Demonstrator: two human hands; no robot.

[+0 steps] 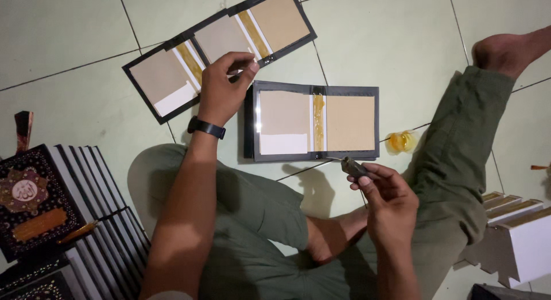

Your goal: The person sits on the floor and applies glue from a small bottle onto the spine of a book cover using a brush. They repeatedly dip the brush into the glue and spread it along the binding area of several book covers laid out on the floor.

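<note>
An open black book cover lies inside-up on the tiled floor before my crossed legs, with tan boards and a yellow glue stripe down its spine. My left hand, with a black wristband, pinches the edge of a second open cover lying farther back on the left. My right hand holds a small dark brush-like tool near the front edge of the nearer cover.
A small clear cup of yellow glue sits right of the nearer cover. Stacked finished black books with ornate covers lie at lower left. White book blocks stand at lower right. My bare foot rests at upper right.
</note>
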